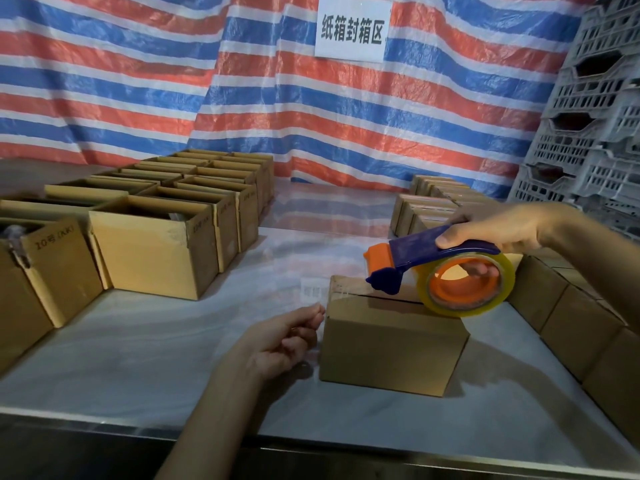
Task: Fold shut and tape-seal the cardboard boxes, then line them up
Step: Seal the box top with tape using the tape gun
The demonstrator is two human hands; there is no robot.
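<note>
- Head view: fingers of the right hand [502, 226] wrap the tape dispenser [415, 258], which rests on the closed box [391, 344].
- Fingers of the left hand [280, 341] pinch clear tape [313, 294] beside the box's left end.

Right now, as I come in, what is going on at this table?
A person is taping a small box shut in the middle of the table. The right grip holds the tape dispenser, whose roll rests on the box top at the seam. The left grip, beside the box's left edge, seems to pinch the loose end of the clear tape. Open boxes stand on the left; closed boxes stand in a row on the right.
</note>
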